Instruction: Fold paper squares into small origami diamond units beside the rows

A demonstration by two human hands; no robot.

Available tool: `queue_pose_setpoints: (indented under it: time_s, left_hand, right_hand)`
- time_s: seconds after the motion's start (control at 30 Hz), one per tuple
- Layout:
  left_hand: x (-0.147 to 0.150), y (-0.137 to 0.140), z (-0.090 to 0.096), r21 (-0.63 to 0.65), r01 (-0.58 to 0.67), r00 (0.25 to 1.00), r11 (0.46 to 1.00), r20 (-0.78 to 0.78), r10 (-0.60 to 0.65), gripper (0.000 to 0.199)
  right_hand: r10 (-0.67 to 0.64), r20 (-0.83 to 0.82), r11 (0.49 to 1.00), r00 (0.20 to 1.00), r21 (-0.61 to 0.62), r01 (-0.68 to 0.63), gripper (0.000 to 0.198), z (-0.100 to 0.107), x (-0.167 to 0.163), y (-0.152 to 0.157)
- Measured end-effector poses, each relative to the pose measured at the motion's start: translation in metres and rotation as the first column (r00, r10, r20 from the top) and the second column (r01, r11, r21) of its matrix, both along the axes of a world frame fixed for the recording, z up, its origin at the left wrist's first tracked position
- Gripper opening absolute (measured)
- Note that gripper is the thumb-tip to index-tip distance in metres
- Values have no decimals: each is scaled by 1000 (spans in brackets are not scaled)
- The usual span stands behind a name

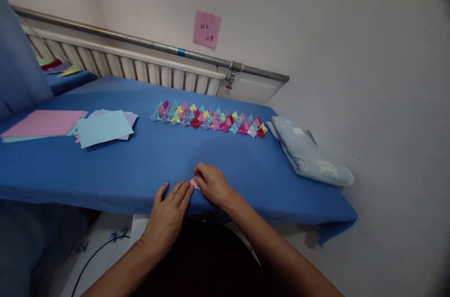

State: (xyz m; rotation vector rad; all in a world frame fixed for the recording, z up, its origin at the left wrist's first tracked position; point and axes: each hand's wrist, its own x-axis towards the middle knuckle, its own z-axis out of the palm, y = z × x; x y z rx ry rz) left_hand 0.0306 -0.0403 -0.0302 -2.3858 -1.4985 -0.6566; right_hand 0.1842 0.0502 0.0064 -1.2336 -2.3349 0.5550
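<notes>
One pink paper (194, 184) between flat, unclenched left grip (168, 212) and right grip (215, 186), in a pinch on its right end.

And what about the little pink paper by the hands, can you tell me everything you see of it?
The pink paper is a small, pale pink piece, plain where it shows. It lies low on the blue cloth, near the edge closest to the person. The fingers of the left hand are at its left side, and the curled right hand is at its right. They cover much of it, so its whole shape and any folds can't be told.
</notes>
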Motion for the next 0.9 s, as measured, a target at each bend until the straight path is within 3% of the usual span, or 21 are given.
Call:
queue_pose_setpoints:
  time_s: [0.17,0.33,0.5,0.7,0.9]
  left_hand:
    - [-8,-2,-1,31,-34,999,999,-33,35,54]
    - [3,-2,10,19,-81,996,997,-37,81,47]
    - [14,1,14,-43,17,1000,999,-12,-17,48]
    - [11,4,5,-51,19,1000,999,-19,-20,43]
    - [10,4,10,-76,27,999,997,-31,-29,45]
  right_hand:
    - [13,10,999,1000,47,-13,11,-2,2,-4]
    - [20,26,995,999,94,-22,13,-4,3,-7]
    - [31,-8,995,999,90,-30,13,-7,4,-6]
    - [52,-57,994,997,95,-46,13,-10,10,-9]
    - [-1,-39,998,999,65,4,16,-9,17,-13]
